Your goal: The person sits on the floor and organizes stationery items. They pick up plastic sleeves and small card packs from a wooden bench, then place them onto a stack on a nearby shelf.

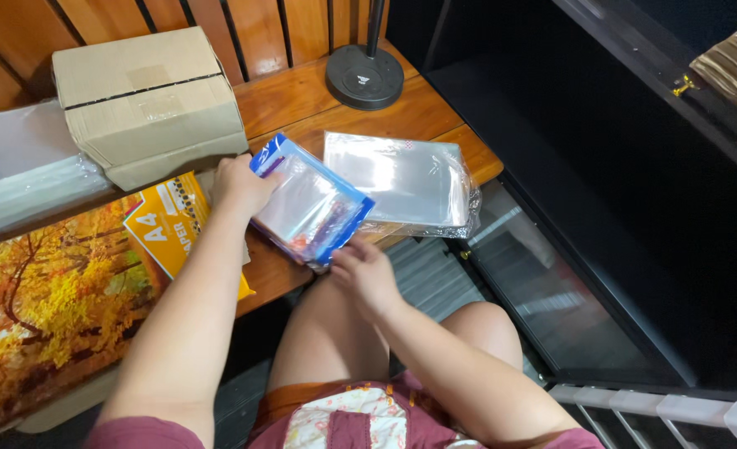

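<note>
Blue-edged clear packet sits over the wooden desk edge; my left hand pinches its top corner, my right hand pinches its lower corner, beside a stack of clear sleeves.

The left hand's fingers vanish behind the blue packet, whose contents blur under glare. The right hand covers the packet's lower corner. The paper ream runs off the left edge; the lamp stem is cut off at the top. The clear sleeves can't be counted.
</note>
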